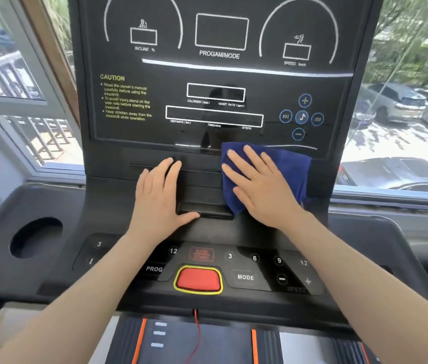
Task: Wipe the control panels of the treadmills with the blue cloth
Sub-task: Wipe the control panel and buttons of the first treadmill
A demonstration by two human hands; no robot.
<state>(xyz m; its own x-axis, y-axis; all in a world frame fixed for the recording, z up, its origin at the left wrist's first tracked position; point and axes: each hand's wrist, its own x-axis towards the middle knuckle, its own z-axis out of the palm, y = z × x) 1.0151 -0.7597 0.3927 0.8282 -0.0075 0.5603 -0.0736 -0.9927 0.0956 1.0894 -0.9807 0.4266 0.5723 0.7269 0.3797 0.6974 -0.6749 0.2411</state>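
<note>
A blue cloth (283, 169) is pressed flat against the lower ledge of a treadmill's control panel (129, 127) by the right hand (260, 185), whose fingers are spread wide and laid straight over the fabric; nothing is pinched or gripped. The cloth is seen directly under that palm, with most of its loose bulk lying to the right of the hand and a corner reaching up onto the glossy display face just below the music buttons (301, 117). The unwiped display is thus found above and to the left of the cloth, so an upward, leftward sweep is judged to be what the next stroke calls for. The cloth's longer side appears to run roughly up and down the panel, though its folds make this hard to fix.

The left hand (160, 195) is laid open, fingers straight and close together, on the tablet shelf (205, 208) just beside the cloth, touching no fabric; it is read as a brace. The right hand is the nearer to the work.

Counted in view: one cloth, two hands, one treadmill console, one red stop button (198, 279), one cup holder (35, 237). Parked cars (396, 103) are seen through the window.
</note>
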